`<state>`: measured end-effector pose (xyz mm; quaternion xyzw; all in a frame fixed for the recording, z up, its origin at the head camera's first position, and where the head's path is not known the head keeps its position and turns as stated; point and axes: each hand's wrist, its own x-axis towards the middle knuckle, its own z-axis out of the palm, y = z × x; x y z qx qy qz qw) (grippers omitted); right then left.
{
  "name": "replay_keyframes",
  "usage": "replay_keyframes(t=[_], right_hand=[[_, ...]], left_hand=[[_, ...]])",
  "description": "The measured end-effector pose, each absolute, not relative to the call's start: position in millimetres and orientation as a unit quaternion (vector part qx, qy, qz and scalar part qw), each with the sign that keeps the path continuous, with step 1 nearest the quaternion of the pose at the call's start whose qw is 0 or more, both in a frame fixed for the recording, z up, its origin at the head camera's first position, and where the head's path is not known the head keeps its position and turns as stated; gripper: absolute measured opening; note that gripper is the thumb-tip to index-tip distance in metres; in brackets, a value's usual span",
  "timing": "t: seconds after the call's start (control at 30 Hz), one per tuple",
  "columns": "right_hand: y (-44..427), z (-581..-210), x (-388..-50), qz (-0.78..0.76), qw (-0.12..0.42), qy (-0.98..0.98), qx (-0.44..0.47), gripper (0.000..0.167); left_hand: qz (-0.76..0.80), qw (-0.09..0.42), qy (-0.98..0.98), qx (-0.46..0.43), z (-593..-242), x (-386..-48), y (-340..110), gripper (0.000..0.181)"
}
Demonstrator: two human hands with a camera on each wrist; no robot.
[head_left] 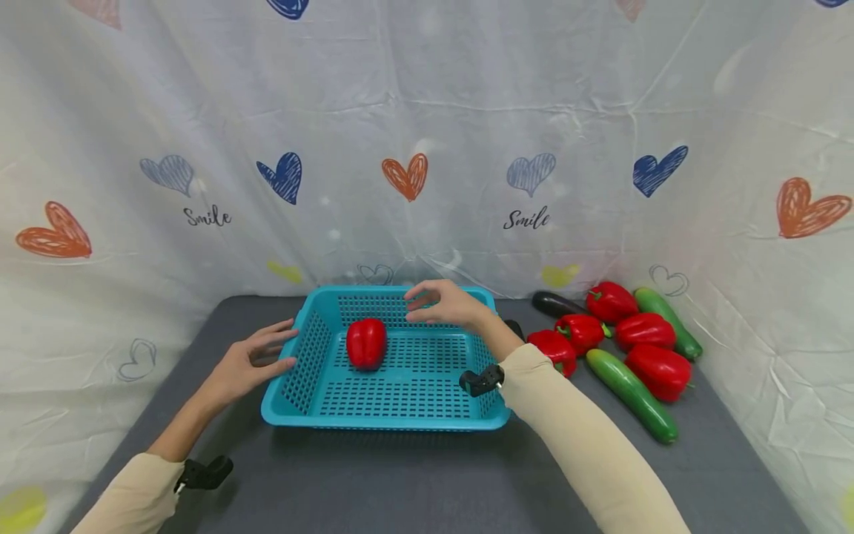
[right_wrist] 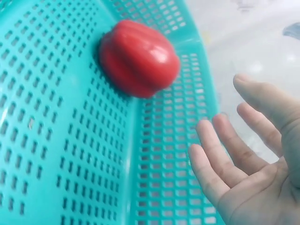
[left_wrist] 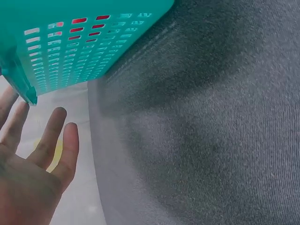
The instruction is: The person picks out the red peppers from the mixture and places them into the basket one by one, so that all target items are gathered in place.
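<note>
A blue plastic basket (head_left: 400, 423) with slotted walls stands on the dark table. One red bell pepper (head_left: 366, 344) lies inside it, left of the middle. My left hand (head_left: 250, 363) is at the basket's left rim, fingers spread and holding nothing; its fingertips reach the rim in the head view. Over the basket's back part hovers my right hand (head_left: 445, 302), its fingers loosely bent with nothing between them. In the right wrist view, the same pepper (right_wrist: 139, 58) sits apart from the right hand (right_wrist: 253, 164).
Right of the basket lie several red bell peppers (head_left: 659, 371), two green cucumbers (head_left: 632, 395) and a dark eggplant (head_left: 557, 304). Another dark thing (head_left: 514, 328) shows partly behind the right forearm. A white curtain (head_left: 454, 111) printed with hearts hangs behind the grey tabletop (head_left: 400, 482).
</note>
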<state>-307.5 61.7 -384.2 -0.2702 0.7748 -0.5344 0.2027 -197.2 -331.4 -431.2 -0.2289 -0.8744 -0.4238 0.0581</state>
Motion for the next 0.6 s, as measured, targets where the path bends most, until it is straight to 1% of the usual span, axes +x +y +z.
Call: replay_keyframes(t=[0.1, 0.33, 0.47, 0.6], right_hand=[[71.5, -378.9, -307.4, -0.535, 0.189, 0.775, -0.279, 0.038], [93.8, -368.1, -304.1, -0.530, 0.177, 0.777, -0.289, 0.034], [104.7, -363.4, -299.8, -0.519, 0.161, 0.782, -0.306, 0.034], [114.4, -361.4, -295.8, -0.517, 0.152, 0.782, -0.312, 0.033]], left_hand=[[-0.427, 0.065, -0.870, -0.239, -431.1, -197.9, -331.6, 0.052], [-0.419, 0.063, -0.868, -0.259, -430.1, -203.0, -330.2, 0.037], [-0.420, 0.064, -0.868, -0.258, -433.5, -204.8, -331.1, 0.036], [-0.417, 0.075, -0.868, -0.259, -438.2, -204.7, -331.8, 0.035]])
